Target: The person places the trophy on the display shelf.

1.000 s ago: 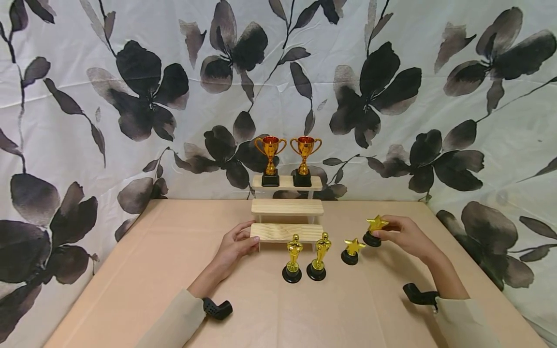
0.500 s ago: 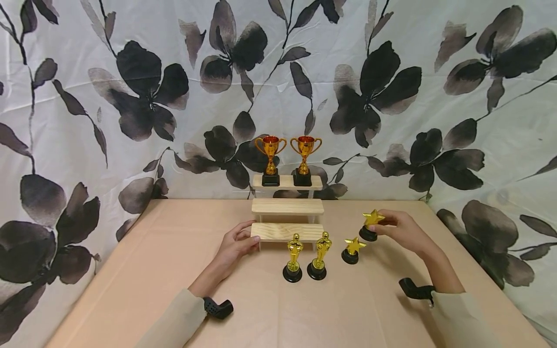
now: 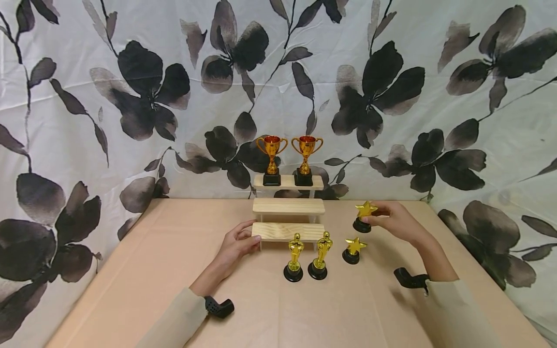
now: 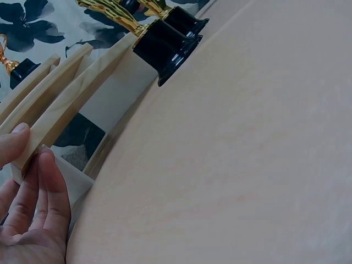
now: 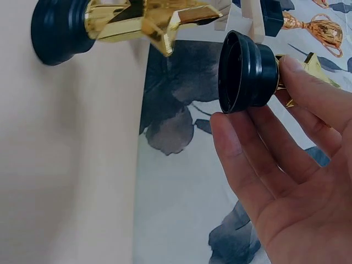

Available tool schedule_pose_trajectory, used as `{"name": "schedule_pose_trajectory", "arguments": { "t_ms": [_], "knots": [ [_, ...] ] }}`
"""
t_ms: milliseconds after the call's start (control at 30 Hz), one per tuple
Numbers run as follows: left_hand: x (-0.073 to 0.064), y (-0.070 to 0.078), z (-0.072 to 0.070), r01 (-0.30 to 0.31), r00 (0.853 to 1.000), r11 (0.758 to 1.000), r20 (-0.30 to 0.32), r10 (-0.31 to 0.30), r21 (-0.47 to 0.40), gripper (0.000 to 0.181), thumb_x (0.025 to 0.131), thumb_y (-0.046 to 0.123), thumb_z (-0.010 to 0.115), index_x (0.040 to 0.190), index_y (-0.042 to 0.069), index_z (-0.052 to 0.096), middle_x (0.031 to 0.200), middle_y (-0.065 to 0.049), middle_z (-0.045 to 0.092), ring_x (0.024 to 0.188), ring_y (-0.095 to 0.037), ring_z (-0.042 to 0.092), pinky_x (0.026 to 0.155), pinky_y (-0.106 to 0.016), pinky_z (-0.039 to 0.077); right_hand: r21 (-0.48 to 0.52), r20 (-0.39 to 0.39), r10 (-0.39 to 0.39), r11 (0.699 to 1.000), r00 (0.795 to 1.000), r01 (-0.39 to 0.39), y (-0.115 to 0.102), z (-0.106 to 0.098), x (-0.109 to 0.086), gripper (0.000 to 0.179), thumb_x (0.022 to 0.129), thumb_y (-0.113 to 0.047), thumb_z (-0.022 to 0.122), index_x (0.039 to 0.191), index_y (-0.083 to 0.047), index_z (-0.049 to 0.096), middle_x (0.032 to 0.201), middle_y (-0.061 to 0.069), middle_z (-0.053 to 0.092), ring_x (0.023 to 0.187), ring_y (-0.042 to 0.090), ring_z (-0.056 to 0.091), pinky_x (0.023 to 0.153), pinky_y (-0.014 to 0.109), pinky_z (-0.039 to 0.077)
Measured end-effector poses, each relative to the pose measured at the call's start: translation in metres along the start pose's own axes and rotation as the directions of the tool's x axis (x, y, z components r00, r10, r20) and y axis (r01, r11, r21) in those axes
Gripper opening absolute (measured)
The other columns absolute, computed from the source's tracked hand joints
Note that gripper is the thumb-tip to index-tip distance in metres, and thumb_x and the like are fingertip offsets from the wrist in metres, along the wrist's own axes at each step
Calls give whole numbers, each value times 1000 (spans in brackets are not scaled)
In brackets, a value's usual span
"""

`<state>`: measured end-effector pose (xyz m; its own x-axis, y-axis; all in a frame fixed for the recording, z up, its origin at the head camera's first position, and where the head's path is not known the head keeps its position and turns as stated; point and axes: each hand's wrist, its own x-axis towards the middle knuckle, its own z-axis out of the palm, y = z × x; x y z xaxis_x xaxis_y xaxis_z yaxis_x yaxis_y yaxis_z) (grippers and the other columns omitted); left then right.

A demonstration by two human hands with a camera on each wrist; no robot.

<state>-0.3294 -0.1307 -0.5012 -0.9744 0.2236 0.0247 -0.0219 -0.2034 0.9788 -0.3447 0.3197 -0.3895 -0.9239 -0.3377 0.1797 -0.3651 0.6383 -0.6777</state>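
My right hand (image 3: 396, 221) pinches a gold star trophy (image 3: 364, 212) between thumb and fingers, and the hollow underside of its black base (image 5: 231, 71) faces the right wrist camera. A second star trophy (image 3: 353, 249) stands on the table just in front of it. With thumb on top and fingers beneath, my left hand (image 3: 237, 245) grips the left end of the lowest step of a wooden three-step display stand (image 3: 278, 232); the left wrist view shows this grip on the plank (image 4: 66, 115). Two gold figure statuettes (image 3: 294, 256) (image 3: 321, 256) stand before the stand.
Two gold cup trophies (image 3: 271, 154) (image 3: 306, 154) with black bases stand on the top step. The middle step (image 3: 288, 207) is bare wood. A floral cloth (image 3: 278, 72) hangs behind the peach-coloured table (image 3: 261, 319).
My right hand has carried the star trophy left and a little farther back, toward the stand. The left hand keeps its grip on the lowest step.
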Motion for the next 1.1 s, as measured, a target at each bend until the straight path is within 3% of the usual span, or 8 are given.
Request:
{"name": "schedule_pose_trajectory", "arguments": {
  "t_ms": [100, 367, 700, 933, 1100],
  "knots": [
    [1, 0, 0, 2, 1000, 1000, -2, -2, 1, 66, 94, 6, 74, 153, 8, 45, 99, -1, 68, 85, -9, 68, 77, -22, 59, 8, 16, 13, 1000, 1000, -13, -5, -1, 4, 25, 98, -23, 72, 116, -6, 72, 110, 10, 72, 118, 36, 66, 95, 45, 56],
    [2, 1, 2, 5, 1000, 1000, -10, -5, -2, 67, 93, 8, 76, 153, 9, 46, 100, -3, 68, 86, -10, 68, 78, -23, 60, 26, 32, 8, 1000, 999, -9, -18, -4, 14, 24, 99, -22, 72, 115, -4, 70, 109, 12, 69, 117, 36, 65, 83, 29, 57],
    [0, 0, 0, 0, 1000, 1000, -6, 0, 3, 69, 94, 7, 75, 155, 7, 43, 99, -1, 68, 86, -10, 67, 79, -22, 59, 17, 40, -32, 999, 999, 32, -37, -3, 31, 21, 97, -23, 73, 110, -5, 72, 104, 13, 69, 110, 34, 68, 82, 29, 59],
    [0, -1, -1, 0, 1000, 1000, -12, 0, 4, 65, 94, 7, 74, 153, 9, 46, 96, 2, 67, 86, -10, 67, 79, -23, 59, -9, 38, -31, 999, 999, 31, -52, 0, 43, 24, 97, -23, 74, 111, -5, 71, 106, 13, 68, 108, 33, 68, 86, 39, 61],
    [1, -2, -1, 0, 1000, 1000, -10, 0, 10, 67, 93, 9, 77, 153, 9, 46, 97, 0, 67, 86, -11, 67, 79, -23, 59, -10, 54, -36, 999, 998, 36, -63, 1, 49, 24, 96, -25, 75, 111, -5, 71, 107, 13, 68, 107, 31, 67, 84, 34, 59]
  ]
}}
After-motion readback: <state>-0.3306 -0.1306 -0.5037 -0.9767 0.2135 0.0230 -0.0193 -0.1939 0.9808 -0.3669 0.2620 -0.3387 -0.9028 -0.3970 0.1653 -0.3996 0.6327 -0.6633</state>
